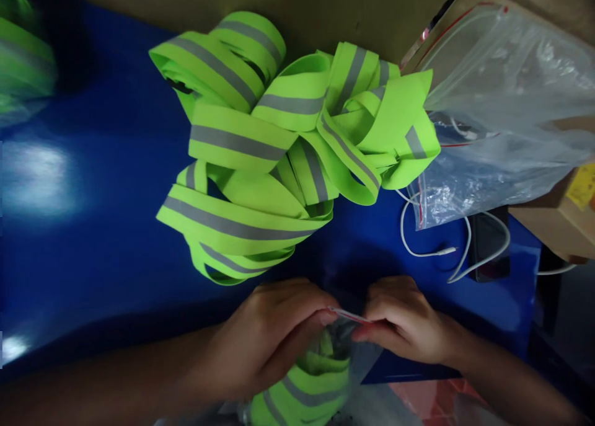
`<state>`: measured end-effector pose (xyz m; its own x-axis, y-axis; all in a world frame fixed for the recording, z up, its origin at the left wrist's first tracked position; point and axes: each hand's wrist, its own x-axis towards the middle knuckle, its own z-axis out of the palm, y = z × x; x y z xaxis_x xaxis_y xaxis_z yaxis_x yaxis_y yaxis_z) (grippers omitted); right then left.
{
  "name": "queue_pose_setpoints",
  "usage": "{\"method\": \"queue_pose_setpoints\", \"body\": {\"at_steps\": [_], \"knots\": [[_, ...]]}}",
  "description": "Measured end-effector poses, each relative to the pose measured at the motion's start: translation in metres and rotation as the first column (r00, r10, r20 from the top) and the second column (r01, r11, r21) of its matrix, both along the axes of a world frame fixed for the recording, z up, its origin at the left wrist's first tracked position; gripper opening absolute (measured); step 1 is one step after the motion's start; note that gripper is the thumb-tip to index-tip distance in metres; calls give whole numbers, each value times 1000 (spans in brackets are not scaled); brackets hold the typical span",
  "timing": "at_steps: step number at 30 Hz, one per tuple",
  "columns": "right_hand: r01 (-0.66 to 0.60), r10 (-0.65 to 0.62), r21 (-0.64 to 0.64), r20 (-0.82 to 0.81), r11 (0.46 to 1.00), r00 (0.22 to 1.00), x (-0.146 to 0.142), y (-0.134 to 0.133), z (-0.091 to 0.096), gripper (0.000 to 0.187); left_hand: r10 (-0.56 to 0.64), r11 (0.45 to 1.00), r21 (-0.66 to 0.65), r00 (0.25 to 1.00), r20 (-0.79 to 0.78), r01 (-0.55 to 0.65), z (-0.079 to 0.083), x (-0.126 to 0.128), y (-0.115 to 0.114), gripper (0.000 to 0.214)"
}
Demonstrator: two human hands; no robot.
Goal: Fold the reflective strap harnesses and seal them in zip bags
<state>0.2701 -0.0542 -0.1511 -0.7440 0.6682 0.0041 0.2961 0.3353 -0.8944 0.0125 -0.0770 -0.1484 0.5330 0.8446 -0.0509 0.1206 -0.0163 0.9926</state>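
My left hand (283, 333) and my right hand (404, 320) both pinch the top edge of a clear zip bag (349, 315), whose red-lined strip stretches between them. Inside or just behind the bag's plastic lie neon-green bands (316, 389) with grey stripes; the lower part runs out of view. Beyond my hands, a loose heap of the same neon-green reflective bands (242, 141) is spread on the blue table (111, 227). My fingertips are closed on the bag's edge, with the thumbs underneath.
Clear zip bags (488, 172) lie at the right beside a cardboard box (553, 221). A white cable (404, 227) loops over a dark phone-like object (490, 249). More green bands (23, 60) sit at the far left. Something reddish (432, 398) shows below my right arm.
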Motion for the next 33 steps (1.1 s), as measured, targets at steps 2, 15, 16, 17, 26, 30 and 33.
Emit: {"method": "queue_pose_setpoints", "body": {"at_steps": [2, 15, 16, 17, 26, 30, 33], "knots": [[26, -26, -17, -10, 1000, 1000, 0, 0, 0, 30, 3, 1000, -8, 1000, 11, -3, 1, 0, 1, 20], [336, -336, -1, -45, 942, 941, 8, -5, -8, 26, -152, 985, 86, 988, 3, 151, -26, -10, -9, 119], [374, -377, -59, -45, 925, 925, 8, -4, -10, 27, -183, 976, 110, 982, -37, 187, -37, -7, -13, 126], [400, -406, -114, -43, 910, 913, 9, -3, -11, 29, -209, 966, 139, 976, -64, 216, -50, -3, -16, 129], [463, -525, -490, 12, 739, 851, 14, -6, -39, 45, 125, 949, 285, 991, 57, -136, -17, -19, 3, 105], [434, -531, -526, -41, 732, 846, 4, -3, -41, 53, 477, 829, 299, 877, 64, -473, 44, -42, 12, 75], [418, -519, -503, -73, 756, 851, 1, -2, -43, 50, 673, 618, 448, 730, 123, -646, 65, -66, 26, 67]]}}
